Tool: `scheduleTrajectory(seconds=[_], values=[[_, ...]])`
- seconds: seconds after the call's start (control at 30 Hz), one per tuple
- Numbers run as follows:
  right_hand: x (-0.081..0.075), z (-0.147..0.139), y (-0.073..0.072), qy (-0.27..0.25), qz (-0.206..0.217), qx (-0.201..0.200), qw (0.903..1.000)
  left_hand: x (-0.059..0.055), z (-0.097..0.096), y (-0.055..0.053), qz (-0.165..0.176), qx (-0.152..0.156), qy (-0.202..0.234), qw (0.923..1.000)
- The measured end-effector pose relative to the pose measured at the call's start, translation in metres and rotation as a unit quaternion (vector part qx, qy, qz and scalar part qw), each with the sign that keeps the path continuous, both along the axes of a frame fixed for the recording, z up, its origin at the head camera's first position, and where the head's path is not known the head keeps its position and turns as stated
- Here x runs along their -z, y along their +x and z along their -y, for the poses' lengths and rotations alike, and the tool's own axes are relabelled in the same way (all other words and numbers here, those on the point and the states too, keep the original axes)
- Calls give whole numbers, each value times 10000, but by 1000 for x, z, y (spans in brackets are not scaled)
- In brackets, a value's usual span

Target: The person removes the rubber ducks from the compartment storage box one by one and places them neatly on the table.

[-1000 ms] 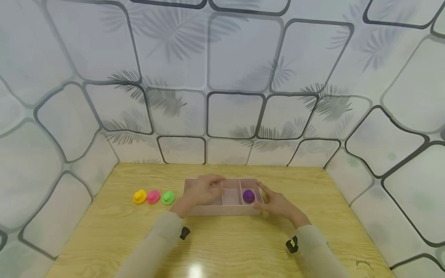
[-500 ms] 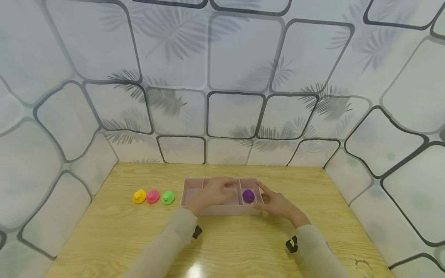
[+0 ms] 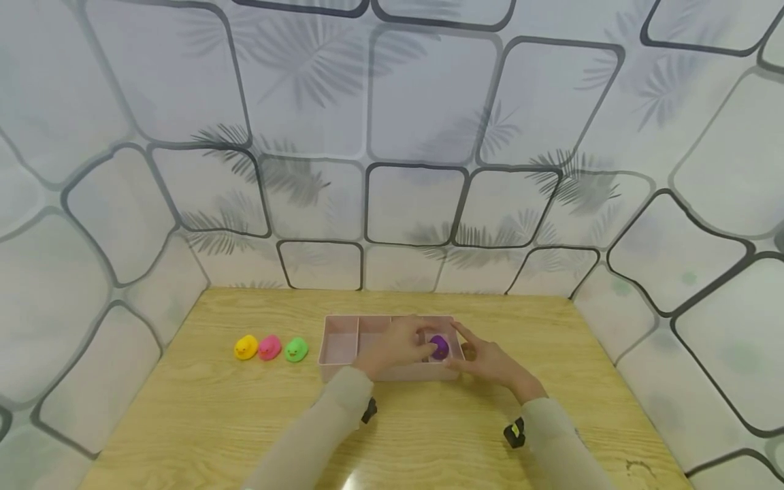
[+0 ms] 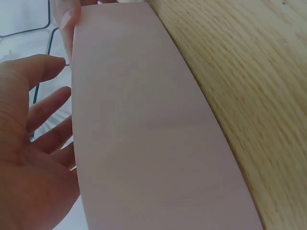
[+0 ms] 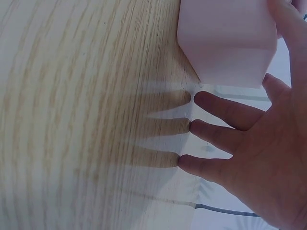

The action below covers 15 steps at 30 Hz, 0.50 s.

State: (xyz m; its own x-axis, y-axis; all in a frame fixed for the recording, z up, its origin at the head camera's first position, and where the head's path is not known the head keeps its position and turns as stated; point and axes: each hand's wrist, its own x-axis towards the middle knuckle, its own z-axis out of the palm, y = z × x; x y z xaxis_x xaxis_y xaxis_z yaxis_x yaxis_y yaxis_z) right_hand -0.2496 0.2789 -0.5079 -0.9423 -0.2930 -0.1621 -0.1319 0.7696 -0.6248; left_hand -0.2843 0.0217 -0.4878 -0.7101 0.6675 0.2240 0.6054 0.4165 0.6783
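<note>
A pink divided box (image 3: 339,340) stands on the table. In its rightmost compartment sits a purple toy duck (image 3: 442,346). My left hand (image 3: 395,348) reaches over the box from the front, its thumb and fingers apart beside the duck; whether they touch it I cannot tell. The left wrist view shows that hand (image 4: 29,129) behind the front wall, fingers loosely bent. At the box's right end my right hand (image 3: 493,361) holds it between thumb and index finger, front and back. The right wrist view shows this hand's other fingers (image 5: 218,136) spread, tips at the tabletop.
Left of the box, a yellow toy duck (image 3: 246,347), a pink toy duck (image 3: 269,347) and a green toy duck (image 3: 297,350) stand in a row. The wooden table (image 3: 214,422) meets patterned walls (image 3: 404,204) at the back and both sides.
My left hand has moved right across the box, from its left compartments to beside the purple duck. My right hand has stayed at the box's right end. The other ducks have not moved.
</note>
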Motion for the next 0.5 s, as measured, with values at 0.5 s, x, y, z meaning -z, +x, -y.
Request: scheduleTrajectory(seconds=[0.5], values=[[0,-1,0,53,-11,-18,10000,13,-15,-10,-15,-216,-580,9981]])
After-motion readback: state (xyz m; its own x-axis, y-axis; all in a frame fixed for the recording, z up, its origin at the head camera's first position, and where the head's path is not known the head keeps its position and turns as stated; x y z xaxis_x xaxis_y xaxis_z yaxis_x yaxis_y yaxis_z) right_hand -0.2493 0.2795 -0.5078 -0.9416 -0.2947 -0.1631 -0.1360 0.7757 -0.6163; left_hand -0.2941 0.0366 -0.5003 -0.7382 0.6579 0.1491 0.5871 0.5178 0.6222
